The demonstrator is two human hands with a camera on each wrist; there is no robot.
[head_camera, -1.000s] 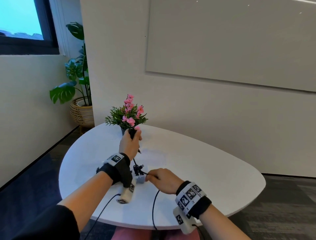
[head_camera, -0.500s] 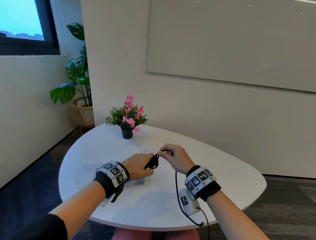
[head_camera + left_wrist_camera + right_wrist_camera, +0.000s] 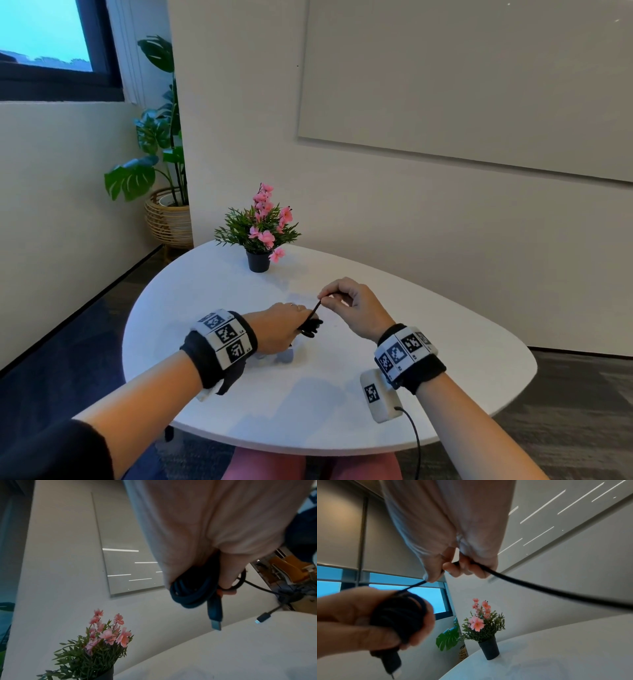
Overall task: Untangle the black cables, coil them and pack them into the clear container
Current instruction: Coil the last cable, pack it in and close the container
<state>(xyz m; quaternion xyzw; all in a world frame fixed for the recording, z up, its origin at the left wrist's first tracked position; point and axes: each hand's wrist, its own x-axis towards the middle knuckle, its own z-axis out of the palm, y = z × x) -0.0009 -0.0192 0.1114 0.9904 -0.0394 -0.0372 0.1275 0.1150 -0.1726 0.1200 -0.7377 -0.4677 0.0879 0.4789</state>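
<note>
A black cable is partly wound into a small coil that my left hand grips just above the white table. In the left wrist view the coil hangs from my fingers with a USB plug pointing down, and a second plug lies farther off. My right hand pinches a taut strand leading out of the coil. In the right wrist view the loose cable trails off to the right. A small clear container sits mostly hidden under my left hand.
A small black pot of pink flowers stands at the table's far side. The rounded table edge is close to my lap. A leafy plant in a wicker basket stands on the floor at the left. A thin wire hangs from my right wrist unit.
My left hand came down from beside the flower pot to the table's middle with the cable now bunched into a coil. My right hand moved away from me, then right, drawing a strand taut.
</note>
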